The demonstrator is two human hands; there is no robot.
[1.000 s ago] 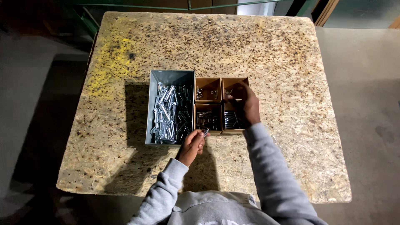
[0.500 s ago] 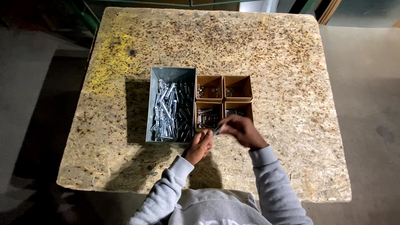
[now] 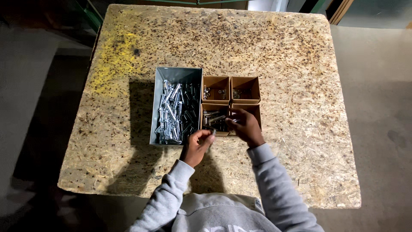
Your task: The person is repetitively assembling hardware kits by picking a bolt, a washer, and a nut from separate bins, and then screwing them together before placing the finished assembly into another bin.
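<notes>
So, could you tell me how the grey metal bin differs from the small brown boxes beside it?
The grey metal bin is one long tray; the small brown boxes are four square ones in a block. The bin is piled with silvery bolts; the far boxes hold only a few small pieces. All stand open-topped on the board table.

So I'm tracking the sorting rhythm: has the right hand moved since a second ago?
Yes. The right hand has pulled back toward the person, from the far right brown box to the near right one.

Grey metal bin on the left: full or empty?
Partly full. The grey metal bin holds a heap of shiny silver bolts across most of its floor; the far end is bare.
</notes>
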